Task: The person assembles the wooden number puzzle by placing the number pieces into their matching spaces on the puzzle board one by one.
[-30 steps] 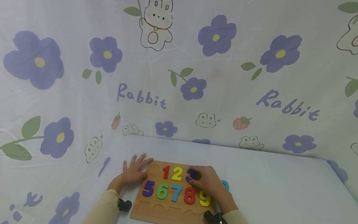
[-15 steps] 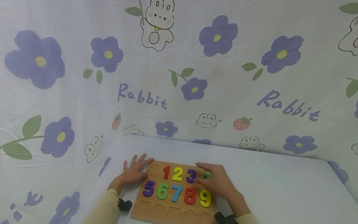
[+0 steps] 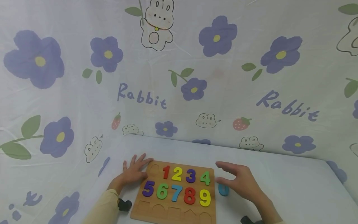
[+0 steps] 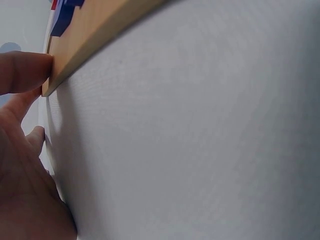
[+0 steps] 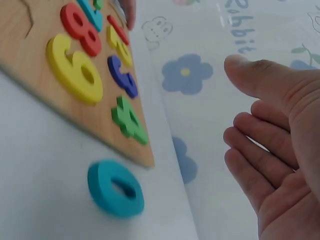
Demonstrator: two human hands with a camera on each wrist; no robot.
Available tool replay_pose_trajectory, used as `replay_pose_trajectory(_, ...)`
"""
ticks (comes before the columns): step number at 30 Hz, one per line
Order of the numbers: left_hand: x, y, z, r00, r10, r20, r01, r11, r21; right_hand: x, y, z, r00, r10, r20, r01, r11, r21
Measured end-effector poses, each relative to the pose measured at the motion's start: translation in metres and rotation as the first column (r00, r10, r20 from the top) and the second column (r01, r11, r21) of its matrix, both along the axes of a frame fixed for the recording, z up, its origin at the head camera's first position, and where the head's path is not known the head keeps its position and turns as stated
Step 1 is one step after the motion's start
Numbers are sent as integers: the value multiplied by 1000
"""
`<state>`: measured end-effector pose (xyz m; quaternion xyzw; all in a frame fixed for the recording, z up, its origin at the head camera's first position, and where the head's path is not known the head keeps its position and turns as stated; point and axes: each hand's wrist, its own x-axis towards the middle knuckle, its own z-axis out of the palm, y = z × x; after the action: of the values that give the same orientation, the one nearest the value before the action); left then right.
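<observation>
A wooden number puzzle board lies on the white table, holding the coloured digits 1 to 9. Its top-left recess has no piece in it. My left hand rests at the board's upper left edge with fingers spread and the thumb touching the rim. To the right of the board, a blue number 0 lies on the table, partly behind my right hand. That hand hovers with thumb and fingers apart and nothing between them. In the right wrist view the zero sits clear of the fingers.
Along the board's lower part run several shallow shaped recesses. The white table stretches away to the right. Behind it hangs a cloth with purple flowers and rabbits.
My right hand has drawn back to the right from the purple 3, past the green 4, to beside the zero. The 3 and 4 are now uncovered. My left hand has stayed put.
</observation>
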<state>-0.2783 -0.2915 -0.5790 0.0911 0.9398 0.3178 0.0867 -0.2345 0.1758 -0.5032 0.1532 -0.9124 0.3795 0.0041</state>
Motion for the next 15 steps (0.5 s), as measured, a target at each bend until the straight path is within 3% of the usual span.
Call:
replay_pose_trajectory(11,-1,-1,-4,1000,-5,-6,5,1000,-3,12,37,-4,999,-12,-43,13,1000,26)
replay_pose_trajectory(15,1,1,3,1000,2,21,-1,1000,-19,15,43,-6,1000,-16,-24,17,999,33)
